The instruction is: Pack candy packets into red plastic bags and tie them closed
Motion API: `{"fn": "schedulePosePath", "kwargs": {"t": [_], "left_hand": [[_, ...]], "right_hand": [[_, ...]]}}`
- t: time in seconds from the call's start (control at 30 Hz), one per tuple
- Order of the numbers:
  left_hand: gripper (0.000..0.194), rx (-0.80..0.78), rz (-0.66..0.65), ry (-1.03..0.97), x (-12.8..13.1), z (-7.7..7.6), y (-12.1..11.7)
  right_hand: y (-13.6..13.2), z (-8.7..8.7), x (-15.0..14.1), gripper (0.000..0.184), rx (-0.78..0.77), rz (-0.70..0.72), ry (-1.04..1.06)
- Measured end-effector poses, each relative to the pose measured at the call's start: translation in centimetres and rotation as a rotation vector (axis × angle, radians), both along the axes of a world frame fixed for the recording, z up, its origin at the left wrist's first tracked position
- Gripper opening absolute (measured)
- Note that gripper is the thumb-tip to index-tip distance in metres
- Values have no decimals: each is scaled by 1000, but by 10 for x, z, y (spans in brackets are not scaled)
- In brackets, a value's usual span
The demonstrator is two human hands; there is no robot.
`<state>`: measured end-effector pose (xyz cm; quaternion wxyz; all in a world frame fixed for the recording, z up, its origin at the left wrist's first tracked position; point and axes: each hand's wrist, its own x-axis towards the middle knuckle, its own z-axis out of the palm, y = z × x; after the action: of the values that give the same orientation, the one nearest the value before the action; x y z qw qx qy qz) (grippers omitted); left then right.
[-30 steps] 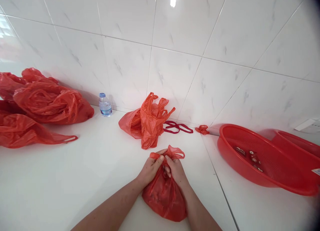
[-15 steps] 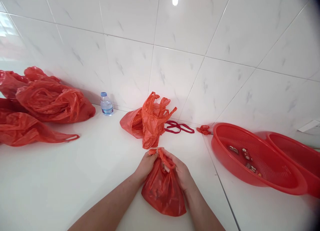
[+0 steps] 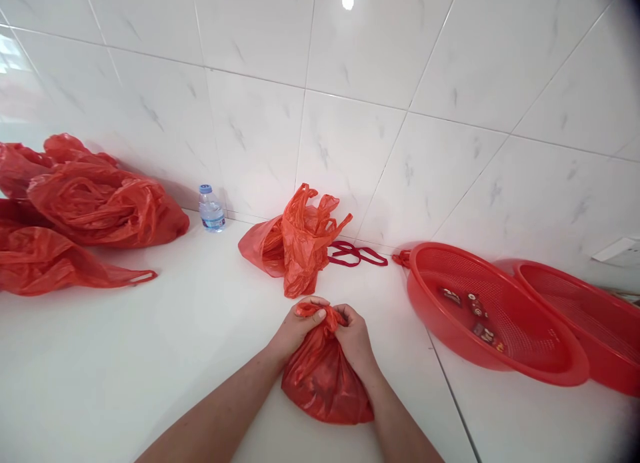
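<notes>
Both fists now closed together — left hand (image 3: 299, 327), right hand (image 3: 354, 335) — pinching bag (image 3: 323, 383)

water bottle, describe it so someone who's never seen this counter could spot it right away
Follow the white counter back to the tiled wall. The water bottle stands upright at the wall's foot, between the bag pile on the left and the open bag in the middle. It is the only clear, blue-capped thing among red plastic.

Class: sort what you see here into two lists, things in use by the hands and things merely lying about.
In use: small red plastic bag, its top pinched by left hand and right hand.

Lying about: water bottle, open red bag, heap of red bags, red baskets, dark red loops.
</notes>
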<state>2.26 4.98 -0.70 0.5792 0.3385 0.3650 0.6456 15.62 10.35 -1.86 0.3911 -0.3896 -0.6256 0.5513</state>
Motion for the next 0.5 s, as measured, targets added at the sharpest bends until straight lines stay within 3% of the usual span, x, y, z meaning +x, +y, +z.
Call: {"fn": "schedulePosePath", "kwargs": {"t": [0.17, 0.37, 0.5], "left_hand": [[19, 19, -114, 13, 1, 0, 0], [19, -9, -117, 46, 1, -1, 2], [17, 4, -97, 76, 1, -3, 3]], "right_hand": [[-7, 2, 0, 4, 83, -135, -79], [-9, 5, -1, 9, 124, -106, -40], [-2, 7, 3, 9, 65, -49, -5]]}}
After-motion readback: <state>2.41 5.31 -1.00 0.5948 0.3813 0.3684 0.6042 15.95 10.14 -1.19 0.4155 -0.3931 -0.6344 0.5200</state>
